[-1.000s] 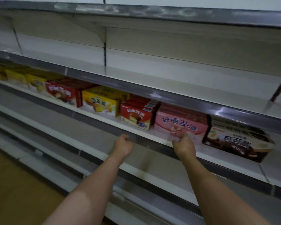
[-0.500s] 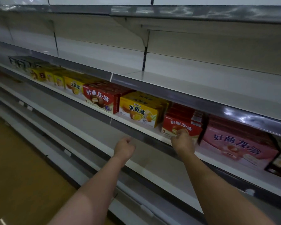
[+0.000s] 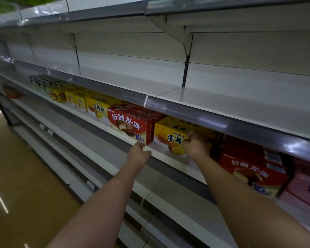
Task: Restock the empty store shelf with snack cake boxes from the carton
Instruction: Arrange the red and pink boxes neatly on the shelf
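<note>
Both arms reach up from the bottom of the frame toward the stocked shelf (image 3: 170, 159). The left hand (image 3: 139, 154), fingers curled into a loose fist and holding nothing, sits at the shelf's front edge just below the red snack cake box (image 3: 131, 125). The right hand (image 3: 195, 144) lies against the front of the yellow snack cake box (image 3: 170, 138) at centre frame, fingers curled; whether it grips the box cannot be told. More boxes (image 3: 249, 169) line the shelf to both sides.
</note>
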`<state>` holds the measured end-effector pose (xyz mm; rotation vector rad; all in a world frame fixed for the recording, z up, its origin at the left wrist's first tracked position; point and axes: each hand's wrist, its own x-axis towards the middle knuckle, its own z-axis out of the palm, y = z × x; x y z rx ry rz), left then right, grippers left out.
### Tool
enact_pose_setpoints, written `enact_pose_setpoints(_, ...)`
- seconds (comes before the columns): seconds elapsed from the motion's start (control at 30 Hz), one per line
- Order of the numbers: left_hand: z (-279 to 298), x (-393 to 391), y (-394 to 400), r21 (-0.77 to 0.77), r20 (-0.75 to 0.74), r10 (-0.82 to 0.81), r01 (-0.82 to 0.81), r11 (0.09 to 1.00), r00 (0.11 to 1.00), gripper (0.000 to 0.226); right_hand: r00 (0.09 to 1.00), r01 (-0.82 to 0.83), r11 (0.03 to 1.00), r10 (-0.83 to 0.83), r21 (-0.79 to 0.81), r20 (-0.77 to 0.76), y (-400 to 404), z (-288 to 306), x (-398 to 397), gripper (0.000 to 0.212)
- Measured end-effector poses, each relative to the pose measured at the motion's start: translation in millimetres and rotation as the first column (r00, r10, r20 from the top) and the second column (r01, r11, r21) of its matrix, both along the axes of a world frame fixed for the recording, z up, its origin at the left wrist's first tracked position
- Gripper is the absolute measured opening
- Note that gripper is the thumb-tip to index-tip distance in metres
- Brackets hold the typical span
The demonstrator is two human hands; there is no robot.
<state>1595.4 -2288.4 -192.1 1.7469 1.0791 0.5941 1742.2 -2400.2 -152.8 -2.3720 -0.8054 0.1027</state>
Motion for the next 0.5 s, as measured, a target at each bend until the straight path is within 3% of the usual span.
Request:
enact_pose_setpoints(0.13,-1,6,38,-0.01,0.077,0.02,-0.019,1.0,0.997,0.048,0.999,-0.043,0.999,0.043,-0.01,0.015,44,-1,-3,0.023)
enact_pose_setpoints(0.27,-3,5,86,0.031,0.131,0.022,-0.027,0.999,0.991,0.049,0.988,-0.066,0.995,0.075,-0.07,0.132,89,-5,-12,0.026)
enact_pose_setpoints(0.5,-1,-8,202,0.078,0.071,0.089,-0.094,0.992,0.994,0.065,0.938,0.115,0.979,-0.051,-0.169,0.344,173,-9,-34,0.045)
